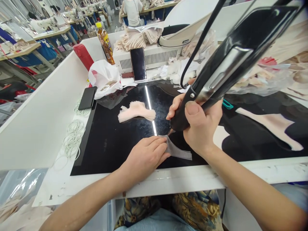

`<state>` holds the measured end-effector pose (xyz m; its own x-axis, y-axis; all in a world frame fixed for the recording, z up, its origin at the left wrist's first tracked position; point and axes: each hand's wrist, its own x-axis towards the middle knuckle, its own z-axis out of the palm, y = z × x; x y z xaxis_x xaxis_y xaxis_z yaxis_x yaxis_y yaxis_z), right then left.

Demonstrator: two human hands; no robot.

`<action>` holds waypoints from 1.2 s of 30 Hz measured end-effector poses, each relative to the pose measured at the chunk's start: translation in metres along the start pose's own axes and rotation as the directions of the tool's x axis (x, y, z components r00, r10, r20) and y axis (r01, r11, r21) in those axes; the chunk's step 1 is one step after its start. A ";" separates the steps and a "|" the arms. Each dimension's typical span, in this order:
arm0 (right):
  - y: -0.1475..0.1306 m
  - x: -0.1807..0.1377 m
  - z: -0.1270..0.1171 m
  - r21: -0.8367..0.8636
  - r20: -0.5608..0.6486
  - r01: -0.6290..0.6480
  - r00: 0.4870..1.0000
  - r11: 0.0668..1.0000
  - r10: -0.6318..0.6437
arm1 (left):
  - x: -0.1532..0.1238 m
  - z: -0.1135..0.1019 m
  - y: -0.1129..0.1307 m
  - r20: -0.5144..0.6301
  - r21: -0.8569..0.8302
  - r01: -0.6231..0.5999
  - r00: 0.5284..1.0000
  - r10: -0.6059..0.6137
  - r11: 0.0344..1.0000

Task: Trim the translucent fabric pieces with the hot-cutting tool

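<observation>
My right hand (201,123) is wrapped round a black and silver corded handheld tool (216,75), its thumb on the near side. The tool is tilted, its narrow tip pointing down at a piece of thin grey mesh fabric (179,151); whether the tip touches it I cannot tell. My left hand (148,152) lies flat on the left end of this fabric, fingers stretched out, covering that end. A small stack of pale pink fabric pieces (136,111) lies beyond my left hand. Partly behind my right wrist is another pale pink piece (220,136).
On the black work surface (101,144) a curved pink piece (271,125) lies at right, near a teal clip-like object (227,104). Pale elastic loops (73,138) and a phone (88,98) are at left. A second phone (138,64) leans against a white vented box (154,56).
</observation>
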<state>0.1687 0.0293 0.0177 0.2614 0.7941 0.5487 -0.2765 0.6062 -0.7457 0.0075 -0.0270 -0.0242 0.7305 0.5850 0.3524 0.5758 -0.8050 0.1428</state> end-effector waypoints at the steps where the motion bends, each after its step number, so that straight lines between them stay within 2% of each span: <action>1: 0.001 0.000 0.000 0.002 -0.007 -0.003 1.000 1.000 0.003 | 0.000 0.000 0.000 0.002 0.001 0.001 1.000 -0.001 1.000; 11: 0.002 0.001 -0.001 -0.001 -0.001 0.008 1.000 1.000 -0.008 | 0.000 0.000 0.001 -0.004 0.006 0.003 1.000 -0.003 1.000; 16: 0.001 -0.002 0.001 -0.031 -0.049 -0.055 0.997 0.998 0.053 | 0.000 -0.001 0.001 0.009 -0.005 0.009 1.000 -0.009 1.000; 26: -0.001 -0.003 0.006 0.014 -0.018 -0.112 0.994 0.994 0.112 | 0.000 0.000 0.001 0.011 -0.010 0.013 1.000 -0.013 1.000; 36: 0.006 -0.005 0.005 -0.009 0.006 -0.040 0.999 0.999 0.040 | 0.001 0.000 0.001 0.018 -0.017 0.014 1.000 -0.013 1.000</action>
<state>0.1610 0.0288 0.0124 0.2446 0.8181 0.5205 -0.2787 0.5735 -0.7703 0.0087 -0.0279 -0.0237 0.7291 0.5973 0.3341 0.5792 -0.7986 0.1637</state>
